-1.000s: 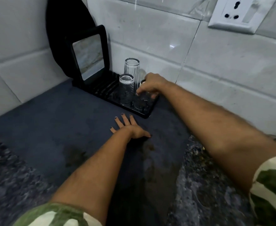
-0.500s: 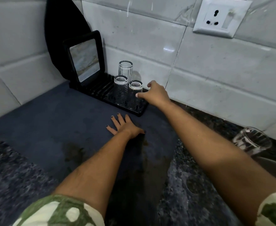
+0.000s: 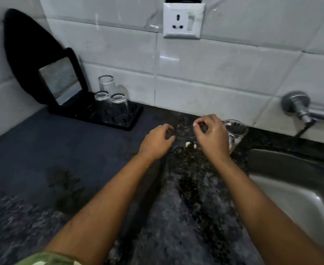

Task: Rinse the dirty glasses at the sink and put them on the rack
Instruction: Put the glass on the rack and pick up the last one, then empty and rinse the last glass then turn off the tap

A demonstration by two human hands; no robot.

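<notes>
fingers [image 3: 197, 124] of both hands curled, holding nothing | right hand [image 3: 212, 137] just beside glass [image 3: 235, 133] on desk [image 3: 186, 188] | left hand [image 3: 157, 142] near | three glasses [image 3: 111, 104] on rack [image 3: 119, 117]

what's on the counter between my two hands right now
In the head view, bare speckled counter lies between left hand and right hand, apart from two small pale scraps.

Three upturned glasses [image 3: 111, 98] on rack [image 3: 132, 119]
</notes>
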